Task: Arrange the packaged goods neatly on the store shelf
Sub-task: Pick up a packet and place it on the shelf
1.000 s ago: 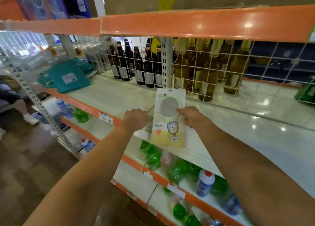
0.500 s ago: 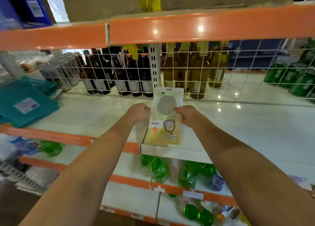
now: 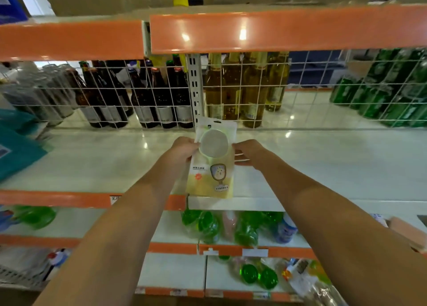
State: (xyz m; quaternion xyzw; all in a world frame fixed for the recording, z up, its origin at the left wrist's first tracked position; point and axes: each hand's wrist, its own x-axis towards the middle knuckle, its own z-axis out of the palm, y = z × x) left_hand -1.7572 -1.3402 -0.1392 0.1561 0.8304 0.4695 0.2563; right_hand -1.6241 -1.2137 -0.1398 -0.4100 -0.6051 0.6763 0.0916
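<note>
- Nearest the camera, two bare forearms rose from the bottom of the frame toward the centre.
- Below them, lower shelves (image 3: 231, 250) held green bottles (image 3: 248, 233) in clear wrap, blurred at the bottom right.
- At centre frame, the left hand (image 3: 182, 149) pinched the left edge of the flat packet (image 3: 211, 167), fingers curled round it.
- The right hand (image 3: 248, 152) met the packet's right edge, its grip on it too, thumb tucked behind as far as could be told.
- The packet stood upright, its bottom edge at the front lip of the white shelf (image 3: 323, 165), round window up top, yellow print below.
- Judging by the look, it would handle light and thin, a glossy pouch, bendy, likely slippery. Holding both side edges near the window seemed the sound choice; it might flop over if let go.
- Further back, a white wire grid (image 3: 307, 79) fenced the shelf.
- Behind it stood dark bottles (image 3: 161, 98) left of centre, amber bottles (image 3: 240, 91) in the middle, green cans at the right.
- A teal package (image 3: 16, 153) lay at the left edge.
- Across the top ran an orange shelf rail (image 3: 277, 29).
</note>
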